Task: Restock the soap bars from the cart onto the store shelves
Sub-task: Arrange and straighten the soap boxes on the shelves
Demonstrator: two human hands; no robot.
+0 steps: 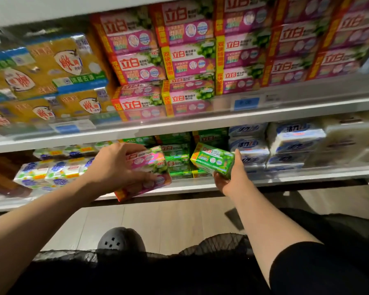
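Left hand (115,167) gripping a pink soap pack (149,173), right hand (232,177) clutching a green soap pack (212,159), both at the lower shelf (190,184) edge

Pink soap pack (149,173), green soap pack (212,159)

Soap packs (188,60) on two shelves (179,122)

A black perforated shoe (121,239) sits on the pale plank floor (158,220), below and between the two hands. Black gauzy fabric (211,245) lies just beside the shoe. A blue price label (246,103) hangs above the right hand.
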